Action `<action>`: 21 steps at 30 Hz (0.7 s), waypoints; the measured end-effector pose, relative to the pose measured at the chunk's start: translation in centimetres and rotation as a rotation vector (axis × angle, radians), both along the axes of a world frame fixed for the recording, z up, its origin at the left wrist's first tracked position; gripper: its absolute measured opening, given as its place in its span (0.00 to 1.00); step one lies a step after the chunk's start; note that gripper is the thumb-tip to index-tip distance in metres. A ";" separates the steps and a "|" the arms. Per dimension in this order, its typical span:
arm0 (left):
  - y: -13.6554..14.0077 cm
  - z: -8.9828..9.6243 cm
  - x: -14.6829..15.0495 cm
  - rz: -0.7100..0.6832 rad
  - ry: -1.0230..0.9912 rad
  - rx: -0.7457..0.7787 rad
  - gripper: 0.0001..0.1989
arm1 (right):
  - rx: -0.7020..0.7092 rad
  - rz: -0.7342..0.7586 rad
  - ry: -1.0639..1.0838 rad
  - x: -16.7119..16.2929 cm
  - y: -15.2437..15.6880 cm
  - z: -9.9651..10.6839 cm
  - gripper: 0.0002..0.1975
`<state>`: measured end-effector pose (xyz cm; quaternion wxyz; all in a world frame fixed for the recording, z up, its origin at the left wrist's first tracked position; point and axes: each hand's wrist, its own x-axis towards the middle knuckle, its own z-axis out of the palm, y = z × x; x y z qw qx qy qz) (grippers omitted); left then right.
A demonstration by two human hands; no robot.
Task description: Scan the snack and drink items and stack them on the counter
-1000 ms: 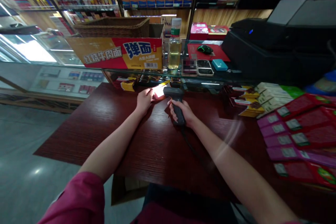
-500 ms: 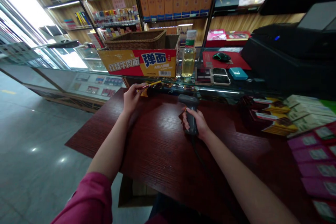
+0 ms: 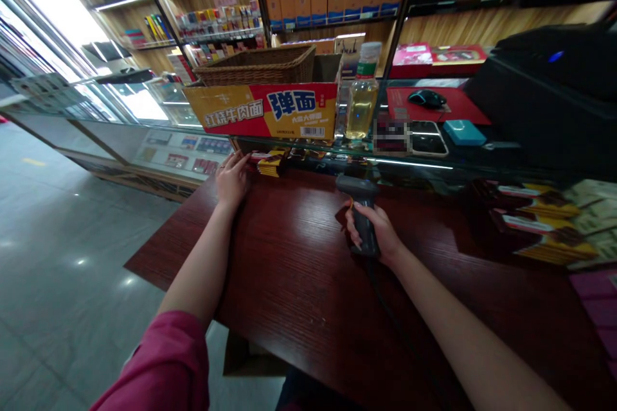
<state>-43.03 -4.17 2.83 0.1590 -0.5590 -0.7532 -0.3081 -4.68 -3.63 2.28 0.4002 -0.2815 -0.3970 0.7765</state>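
Note:
My left hand [image 3: 232,180] rests at the left end of a low stack of yellow-and-dark-red packets [image 3: 270,163], at the back edge of the dark wooden counter [image 3: 289,270]. Its fingers are stretched out and touch the packets' end. In my right hand [image 3: 378,228] is a black handheld barcode scanner [image 3: 365,218], gripped by the handle with its head facing left. A cable runs down from the scanner toward me. Just behind the packets stands a red-and-yellow noodle carton [image 3: 270,112] with a wicker basket [image 3: 260,65] in it.
A bottle of yellow liquid [image 3: 362,99], a phone [image 3: 428,139], a light-blue box [image 3: 464,133] and a mouse [image 3: 427,99] sit on the glass shelf. More yellow-and-brown packets [image 3: 540,218] and pink boxes [image 3: 598,308] are at the right. An open carton [image 3: 250,359] is below the counter.
My left hand has lowered a yellow-and-red packet onto the stack and moved slightly left, its fingers loosening. The scanner stays in my right hand. The view has shifted a little.

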 end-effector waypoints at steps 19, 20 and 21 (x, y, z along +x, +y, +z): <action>-0.1 -0.5 3.5 -0.156 0.118 -0.135 0.29 | 0.012 -0.013 -0.028 0.2 0.0 -0.1 0.19; -0.1 -0.5 3.5 -0.159 0.114 -0.130 0.29 | 0.018 -0.014 -0.022 0.2 0.0 -0.1 0.19; -0.1 -0.5 3.5 -0.161 0.110 -0.123 0.29 | 0.024 -0.016 -0.014 0.2 0.0 -0.2 0.20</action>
